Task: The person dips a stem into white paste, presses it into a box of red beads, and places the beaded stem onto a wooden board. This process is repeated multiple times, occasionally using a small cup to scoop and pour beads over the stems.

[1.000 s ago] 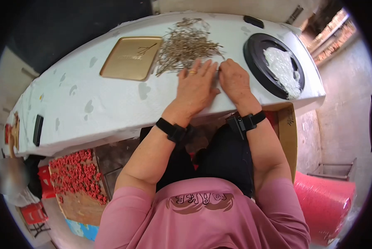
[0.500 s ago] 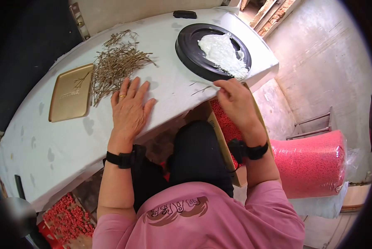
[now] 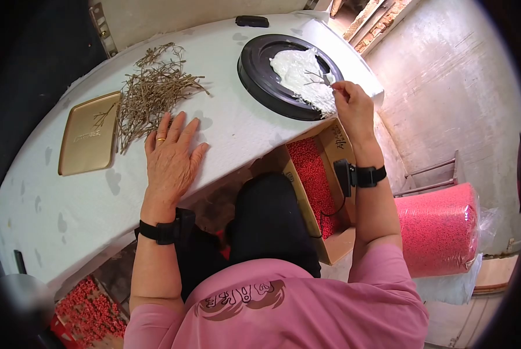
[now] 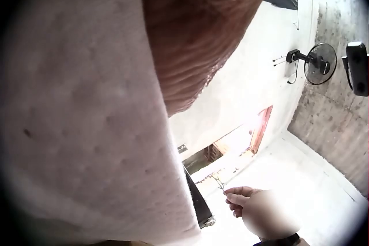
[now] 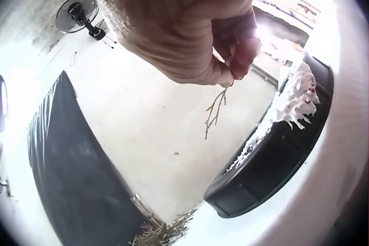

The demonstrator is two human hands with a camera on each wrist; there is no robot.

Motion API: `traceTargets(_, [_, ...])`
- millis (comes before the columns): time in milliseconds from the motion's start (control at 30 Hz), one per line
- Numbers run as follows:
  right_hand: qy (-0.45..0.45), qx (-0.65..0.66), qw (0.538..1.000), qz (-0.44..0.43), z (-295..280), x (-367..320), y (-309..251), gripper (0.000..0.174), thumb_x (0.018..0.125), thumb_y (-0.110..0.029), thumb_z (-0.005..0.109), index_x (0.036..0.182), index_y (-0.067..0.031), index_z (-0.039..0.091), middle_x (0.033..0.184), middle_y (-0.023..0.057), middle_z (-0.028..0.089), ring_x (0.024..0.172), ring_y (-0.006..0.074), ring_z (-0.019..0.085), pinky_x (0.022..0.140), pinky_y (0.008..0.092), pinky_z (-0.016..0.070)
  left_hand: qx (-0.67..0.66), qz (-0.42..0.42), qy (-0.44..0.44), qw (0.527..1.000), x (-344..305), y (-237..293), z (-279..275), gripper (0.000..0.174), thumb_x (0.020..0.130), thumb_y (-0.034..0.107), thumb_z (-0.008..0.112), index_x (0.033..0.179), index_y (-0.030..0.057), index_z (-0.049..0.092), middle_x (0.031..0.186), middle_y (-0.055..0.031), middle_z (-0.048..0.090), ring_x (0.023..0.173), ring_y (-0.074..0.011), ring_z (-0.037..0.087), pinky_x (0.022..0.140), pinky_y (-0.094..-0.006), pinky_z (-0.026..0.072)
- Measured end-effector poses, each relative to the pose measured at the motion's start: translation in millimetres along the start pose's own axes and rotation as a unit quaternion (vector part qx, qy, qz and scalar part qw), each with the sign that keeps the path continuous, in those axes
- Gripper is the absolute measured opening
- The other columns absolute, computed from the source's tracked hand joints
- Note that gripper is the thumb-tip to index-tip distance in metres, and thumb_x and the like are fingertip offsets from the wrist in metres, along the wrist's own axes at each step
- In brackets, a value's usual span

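Note:
My right hand [image 3: 354,113] pinches one end of a thin forked twig [image 5: 214,113] between thumb and fingertips. The twig's branched end points left, overlapping the white paste [image 3: 292,67] in the head view. That paste is spread thick on a round black dish [image 3: 251,81] and spills over its near rim. My left hand [image 3: 173,154] rests on the white tablecloth, fingers straight and spread, its fingertips at the near edge of a heap of brown twigs [image 3: 150,96]. Left of the heap lies a gold tray [image 3: 86,154] with a forked twig on it.
A cardboard box [image 3: 327,244] holding small red berries [image 3: 310,174] stands below the table edge, by my right leg. Farther right is a big clear bag of red berries [image 3: 437,230]. More red berries [image 3: 89,311] lie on a board at lower left. A black object [image 3: 252,21] sits at the table's back.
My right hand has left the twig heap with a twig and moved right to the paste on the black dish. The left hand stays by the heap. The head view has turned right.

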State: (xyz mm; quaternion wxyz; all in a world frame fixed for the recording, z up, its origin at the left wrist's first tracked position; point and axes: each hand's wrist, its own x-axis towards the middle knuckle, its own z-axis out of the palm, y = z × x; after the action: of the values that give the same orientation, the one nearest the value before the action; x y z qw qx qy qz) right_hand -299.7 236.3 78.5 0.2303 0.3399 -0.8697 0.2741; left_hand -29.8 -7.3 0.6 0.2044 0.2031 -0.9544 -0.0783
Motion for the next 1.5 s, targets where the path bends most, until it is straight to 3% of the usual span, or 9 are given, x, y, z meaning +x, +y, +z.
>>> traceTargets(300, [-0.066, -0.121, 0.990, -0.035, 26.6, 35.6, -0.2, 0.015, 0.089, -0.018, 0.060, 0.093, -0.0099, 0.072, 0.091, 0.0153, 0.068, 0.088, 0.0327, 0.067, 0.080, 0.0413, 0.0529, -0.001, 0.001, 0.001, 1.000, -0.1, -0.7, 0.4, 0.050, 0.094, 0.043, 0.057, 0.137, 0.0180, 0.055, 0.150, -0.0048, 0.044, 0.144, -0.0253, 0.029, 0.115, -0.0455, 0.0214])
traceTargets(500, [-0.117, -0.195, 0.972, -0.064, 36.9, 39.0, 10.1, 0.016, 0.087, -0.014, 0.056, 0.087, -0.0086, 0.071, 0.091, 0.0164, 0.068, 0.089, 0.0343, 0.066, 0.080, 0.0427, 0.0534, -0.004, 0.003, 0.007, 1.000, -0.8, -2.8, 2.5, 0.050, 0.094, 0.043, 0.057, 0.137, 0.0182, 0.055, 0.149, -0.0050, 0.044, 0.144, -0.0252, 0.030, 0.115, -0.0453, 0.0215])
traceTargets(800, [-0.157, -0.295, 0.941, -0.046, 3.3, 38.2, 29.4, 0.017, 0.083, -0.011, 0.055, 0.084, -0.0085, 0.072, 0.091, 0.0185, 0.069, 0.093, 0.0345, 0.066, 0.083, 0.0435, 0.0530, -0.012, 0.002, 0.014, 1.000, -1.7, -2.2, 1.4, 0.049, 0.094, 0.043, 0.058, 0.136, 0.0176, 0.056, 0.148, -0.0056, 0.045, 0.143, -0.0253, 0.031, 0.115, -0.0447, 0.0216])
traceTargets(933, [-0.139, -0.292, 0.946, 0.019, -15.5, 45.7, 53.9, 0.022, 0.088, -0.016, 0.054, 0.093, -0.0107, 0.075, 0.098, 0.0167, 0.068, 0.093, 0.0333, 0.066, 0.085, 0.0429, 0.0529, -0.019, 0.000, 0.013, 1.000, -1.4, -1.6, 0.1, 0.049, 0.094, 0.042, 0.058, 0.136, 0.0171, 0.056, 0.148, -0.0059, 0.045, 0.143, -0.0253, 0.031, 0.115, -0.0448, 0.0216])
traceTargets(1067, [0.003, -0.193, 0.980, -0.043, -23.1, 49.7, 38.6, 0.016, 0.089, -0.017, 0.060, 0.091, -0.0111, 0.075, 0.096, 0.0149, 0.067, 0.087, 0.0335, 0.066, 0.077, 0.0409, 0.0535, -0.013, 0.001, 0.010, 1.000, -1.0, -1.1, -0.4, 0.049, 0.094, 0.041, 0.059, 0.136, 0.0170, 0.057, 0.148, -0.0059, 0.045, 0.144, -0.0254, 0.031, 0.115, -0.0448, 0.0217])
traceTargets(1133, [0.073, -0.093, 0.987, -0.113, -14.2, 44.0, 22.1, 0.009, 0.085, -0.008, 0.064, 0.091, -0.0095, 0.071, 0.088, 0.0122, 0.064, 0.079, 0.0327, 0.064, 0.070, 0.0409, 0.0520, -0.011, 0.001, 0.007, 1.000, -0.6, -1.0, -0.4, 0.049, 0.094, 0.041, 0.059, 0.136, 0.0172, 0.056, 0.148, -0.0059, 0.045, 0.144, -0.0255, 0.031, 0.115, -0.0449, 0.0218])
traceTargets(1233, [0.065, -0.124, 0.967, -0.215, 3.1, 32.4, 13.9, 0.007, 0.082, -0.005, 0.064, 0.086, -0.0091, 0.067, 0.085, 0.0100, 0.060, 0.081, 0.0301, 0.063, 0.069, 0.0397, 0.0523, -0.011, -0.001, 0.005, 1.000, -0.5, -0.5, 0.0, 0.049, 0.094, 0.041, 0.059, 0.137, 0.0174, 0.056, 0.148, -0.0059, 0.045, 0.144, -0.0256, 0.030, 0.115, -0.0450, 0.0219])
traceTargets(1333, [-0.017, -0.153, 0.953, -0.262, 5.6, 16.4, 17.1, 0.006, 0.081, -0.004, 0.062, 0.083, -0.0077, 0.066, 0.085, 0.0093, 0.059, 0.083, 0.0288, 0.063, 0.069, 0.0388, 0.0527, -0.011, -0.001, 0.005, 1.000, -0.7, -1.0, -1.2, 0.049, 0.094, 0.041, 0.059, 0.137, 0.0174, 0.056, 0.148, -0.0059, 0.045, 0.144, -0.0256, 0.031, 0.115, -0.0451, 0.0220])
traceTargets(1500, [-0.090, -0.153, 0.943, -0.282, -19.9, -1.8, 16.5, 0.008, 0.081, -0.002, 0.061, 0.084, -0.0067, 0.066, 0.086, 0.0086, 0.059, 0.084, 0.0280, 0.062, 0.071, 0.0378, 0.0526, -0.007, 0.004, 0.008, 1.000, -0.9, -1.7, 0.6, 0.049, 0.094, 0.040, 0.059, 0.137, 0.0173, 0.056, 0.148, -0.0061, 0.045, 0.144, -0.0257, 0.031, 0.115, -0.0450, 0.0226])
